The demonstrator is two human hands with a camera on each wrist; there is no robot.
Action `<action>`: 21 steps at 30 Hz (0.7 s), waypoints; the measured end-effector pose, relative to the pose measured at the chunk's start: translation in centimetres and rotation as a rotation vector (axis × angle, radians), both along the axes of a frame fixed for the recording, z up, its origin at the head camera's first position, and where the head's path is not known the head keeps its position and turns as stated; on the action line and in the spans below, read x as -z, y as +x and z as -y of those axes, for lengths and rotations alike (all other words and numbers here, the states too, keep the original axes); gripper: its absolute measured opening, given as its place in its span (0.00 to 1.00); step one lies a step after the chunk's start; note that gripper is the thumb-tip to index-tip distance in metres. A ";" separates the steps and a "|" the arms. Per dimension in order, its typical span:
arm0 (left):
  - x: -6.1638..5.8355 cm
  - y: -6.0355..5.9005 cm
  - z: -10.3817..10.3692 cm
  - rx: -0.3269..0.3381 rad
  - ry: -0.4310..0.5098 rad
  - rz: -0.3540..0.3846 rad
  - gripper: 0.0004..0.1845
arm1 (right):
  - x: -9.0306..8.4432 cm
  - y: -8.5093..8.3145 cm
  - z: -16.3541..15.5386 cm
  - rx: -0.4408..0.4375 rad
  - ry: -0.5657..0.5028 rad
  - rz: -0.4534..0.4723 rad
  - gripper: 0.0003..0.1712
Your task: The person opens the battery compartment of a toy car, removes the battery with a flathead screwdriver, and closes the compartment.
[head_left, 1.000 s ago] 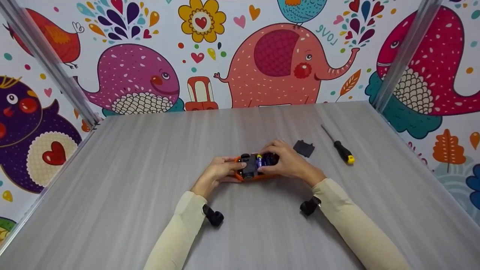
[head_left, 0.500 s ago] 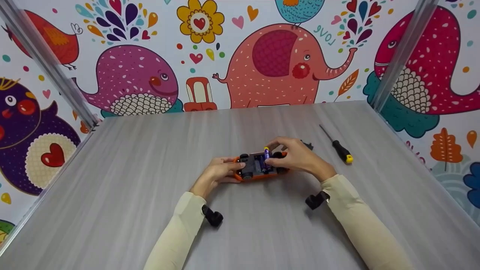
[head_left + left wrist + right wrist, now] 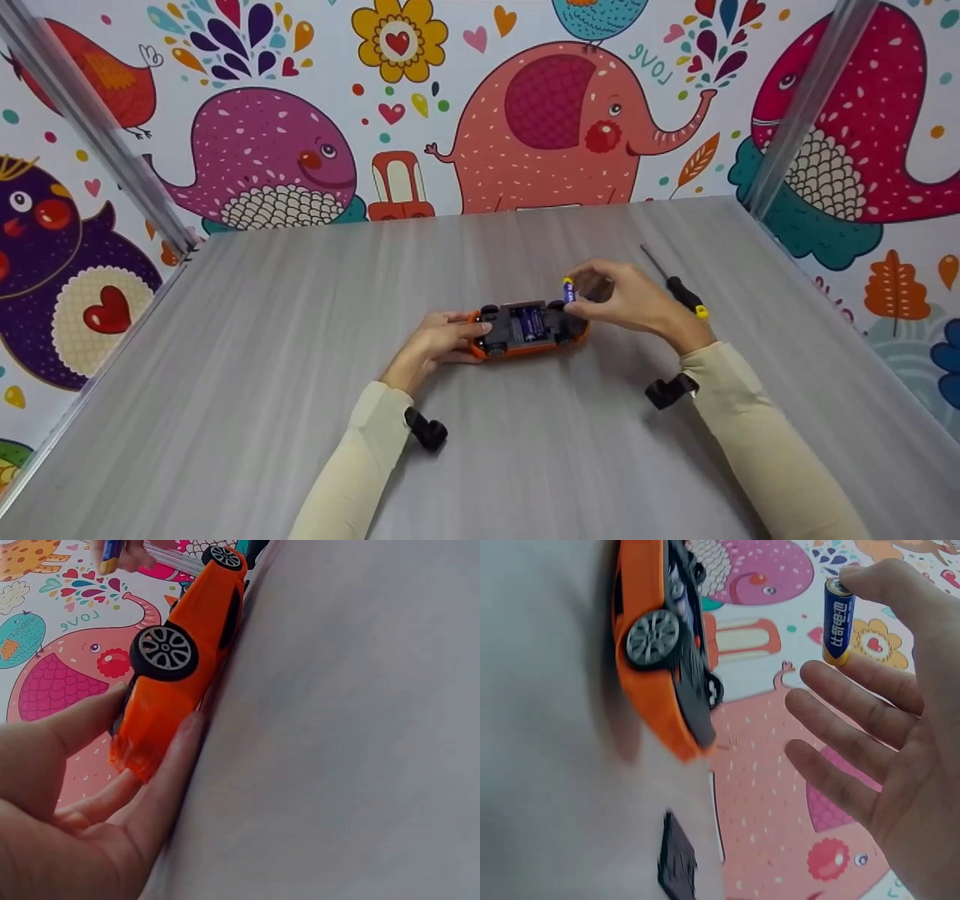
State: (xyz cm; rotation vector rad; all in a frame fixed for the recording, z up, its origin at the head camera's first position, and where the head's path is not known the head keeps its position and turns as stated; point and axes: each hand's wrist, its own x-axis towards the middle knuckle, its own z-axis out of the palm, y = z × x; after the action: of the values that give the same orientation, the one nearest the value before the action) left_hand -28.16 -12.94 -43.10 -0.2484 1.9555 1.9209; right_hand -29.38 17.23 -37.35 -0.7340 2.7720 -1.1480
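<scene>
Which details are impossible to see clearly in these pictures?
- Black battery cover: blurred in the right wrist view; hidden behind the right hand in the head view.
- Print on the blue-and-gold battery: too small.
- Open compartment of the orange toy car: contents too small in the head view.
- Left hand: cut off by the frame edge in the left wrist view.

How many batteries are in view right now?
2: one battery pinched in the right hand, lifted off the car; one still seated in the car's open compartment. Others beside it may be hidden.
</scene>
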 end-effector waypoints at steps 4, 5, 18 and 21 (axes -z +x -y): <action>0.1 0.0 0.1 0.003 -0.003 -0.006 0.31 | 0.0 0.1 -1.6 0.011 0.033 -0.016 0.31; 0.1 -0.1 0.1 0.004 -0.003 -0.007 0.31 | 0.1 0.1 -2.0 0.013 0.040 -0.025 0.31; 0.2 -0.1 0.1 0.000 -0.008 -0.004 0.30 | 2.1 -0.2 -5.8 0.059 -0.063 0.082 0.29; 0.3 -0.1 0.0 0.000 -0.006 -0.008 0.30 | 2.4 -0.3 -6.4 0.082 -0.068 0.137 0.30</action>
State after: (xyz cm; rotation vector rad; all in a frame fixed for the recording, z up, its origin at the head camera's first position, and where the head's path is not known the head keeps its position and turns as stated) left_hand -28.27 -12.94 -43.38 -0.2427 1.9673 1.9193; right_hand -29.70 23.59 -39.74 -0.5288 2.6840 -1.2613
